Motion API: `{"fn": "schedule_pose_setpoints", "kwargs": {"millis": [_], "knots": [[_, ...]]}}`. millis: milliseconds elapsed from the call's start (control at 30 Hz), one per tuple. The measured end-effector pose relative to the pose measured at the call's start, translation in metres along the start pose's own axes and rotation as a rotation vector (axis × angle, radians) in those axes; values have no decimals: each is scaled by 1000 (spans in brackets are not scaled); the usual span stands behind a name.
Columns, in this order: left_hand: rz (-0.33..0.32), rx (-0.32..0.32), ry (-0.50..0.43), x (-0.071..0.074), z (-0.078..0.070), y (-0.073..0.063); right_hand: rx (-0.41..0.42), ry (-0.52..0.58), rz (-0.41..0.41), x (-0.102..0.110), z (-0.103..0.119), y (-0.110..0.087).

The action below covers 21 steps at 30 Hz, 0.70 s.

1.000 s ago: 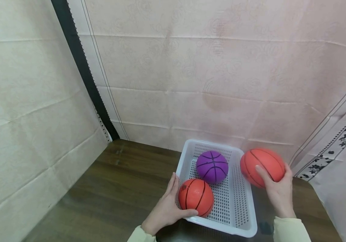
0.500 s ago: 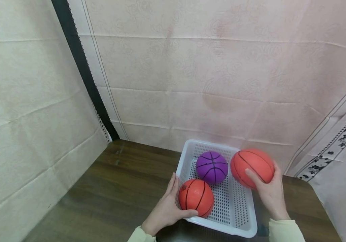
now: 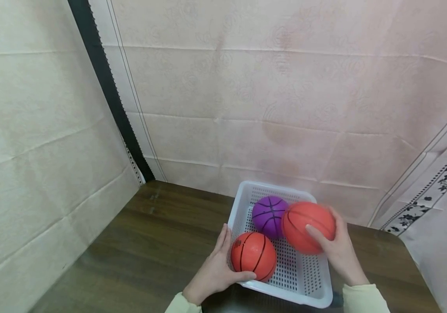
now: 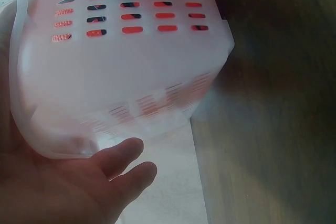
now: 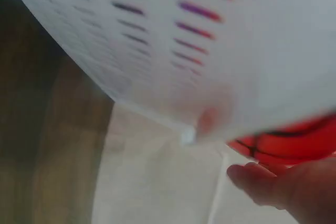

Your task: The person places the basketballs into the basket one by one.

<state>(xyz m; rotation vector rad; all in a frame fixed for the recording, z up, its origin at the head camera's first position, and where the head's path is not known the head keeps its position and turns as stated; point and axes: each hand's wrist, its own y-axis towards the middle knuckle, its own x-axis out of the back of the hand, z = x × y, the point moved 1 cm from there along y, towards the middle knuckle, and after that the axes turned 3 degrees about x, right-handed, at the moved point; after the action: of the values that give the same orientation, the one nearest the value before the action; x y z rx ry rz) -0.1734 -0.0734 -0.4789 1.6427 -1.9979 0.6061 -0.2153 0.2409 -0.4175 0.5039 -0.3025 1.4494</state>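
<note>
My left hand (image 3: 215,270) holds the near left corner of a white perforated plastic basket (image 3: 312,300), fingers along its outside and thumb over the rim. Inside that corner lies an orange basketball (image 3: 253,255) with black lines. A purple basketball (image 3: 268,216) sits farther back in the basket, partly covered in the head view. With my right hand (image 3: 338,248) I grip a second orange basketball (image 3: 305,226) from its right side, over the basket's right part. The right wrist view shows this ball (image 5: 299,142) past the basket's rim, fingertips beneath it.
The basket stands on a dark wooden table (image 3: 149,243). Behind the table hangs a pale cloth (image 3: 278,108), close to the basket's far edge. More cloth (image 3: 43,174) closes the left side, and a floral-bordered cloth (image 3: 442,187) the right.
My right hand has carried the second orange basketball leftward and slightly nearer, from beside the basket's right rim to over its inside. The left hand and the basket have stayed put.
</note>
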Motion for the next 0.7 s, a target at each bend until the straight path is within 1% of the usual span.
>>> {"fn": "schedule_pose_setpoints", "kwargs": {"millis": [67, 200, 267, 367, 467, 533, 600, 700], "knots": [[2, 1, 5, 0, -1, 0, 21, -24, 8, 4, 2, -1], [9, 5, 11, 0, -2, 0, 69, -54, -15, 13, 5, -3], [11, 2, 6, 1, -2, 0, 79, -63, -19, 17, 6, -5], [15, 4, 8, 0, -2, 1, 82, -106, 14, 22, 6, -9], [18, 9, 10, 0, -2, 1, 99, -183, 78, 25, 7, -12], [16, 17, 15, -1, -1, 1, 120, -231, 105, 26, 7, -13], [11, 19, 16, -1, -1, 1, 143, -263, 106, 27, 8, -13], [10, 18, 16, -1, -1, 2, 153, -270, 81, 29, 10, -14]]}}
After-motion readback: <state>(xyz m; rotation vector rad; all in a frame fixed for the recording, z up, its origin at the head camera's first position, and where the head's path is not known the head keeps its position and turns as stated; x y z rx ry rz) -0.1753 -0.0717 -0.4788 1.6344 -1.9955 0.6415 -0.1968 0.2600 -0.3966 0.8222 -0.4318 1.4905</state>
